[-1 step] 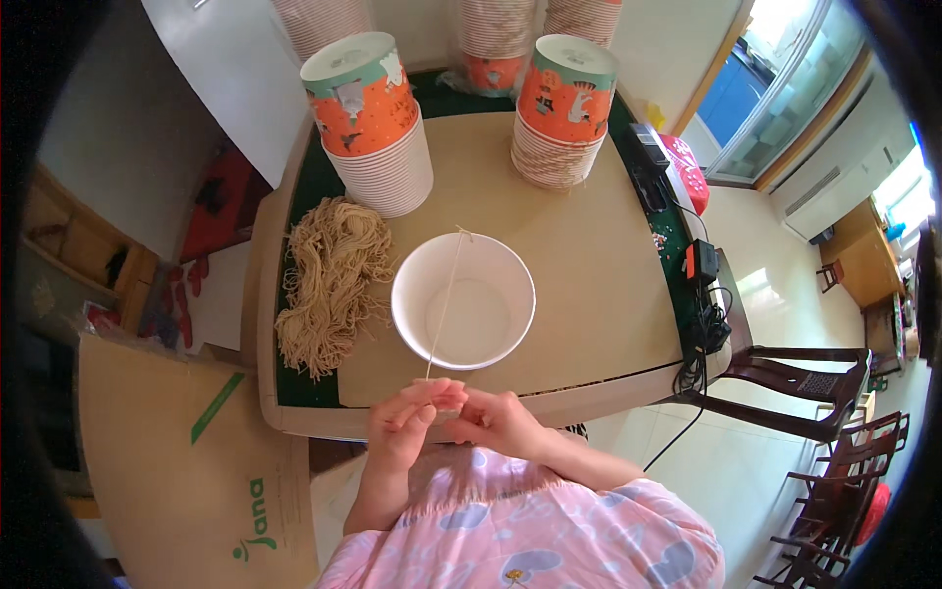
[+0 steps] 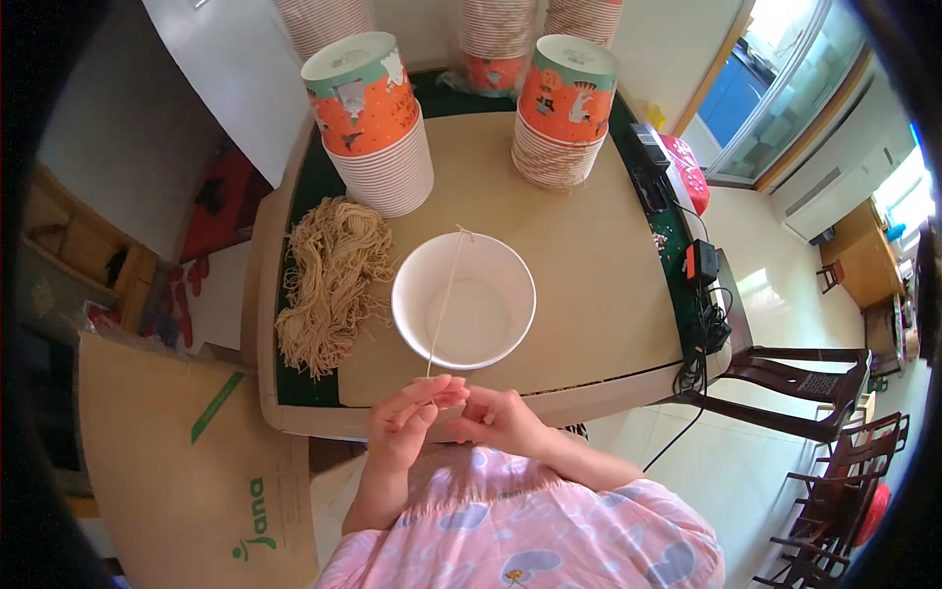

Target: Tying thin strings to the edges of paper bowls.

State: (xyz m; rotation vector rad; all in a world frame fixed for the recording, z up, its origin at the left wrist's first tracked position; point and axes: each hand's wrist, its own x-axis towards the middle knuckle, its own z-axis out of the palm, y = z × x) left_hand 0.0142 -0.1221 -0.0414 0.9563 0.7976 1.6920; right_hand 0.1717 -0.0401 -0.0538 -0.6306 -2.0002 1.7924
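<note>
A white paper tub (image 2: 512, 299) stands upright, mouth up, near the table's front edge. A thin beige string (image 2: 448, 299) lies across its mouth, with a small knot at the far rim. It runs toward me to the fingers of my left hand (image 2: 400, 422), which are closed on it. My right hand (image 2: 500, 420) meets the left in front of the table edge, fingers curled with the tips together; what lies between them is hidden. Left of the tub lies a loose bundle of beige string (image 2: 339, 285).
Two stacks of upturned orange-and-green paper tubs, a left stack (image 2: 368, 123) and a right stack (image 2: 564, 113), stand farther back. More stacks (image 2: 496, 34) are behind. Black cables (image 2: 702, 329) and a power strip (image 2: 648, 167) line the right edge. A cardboard box (image 2: 186, 442) leans at left.
</note>
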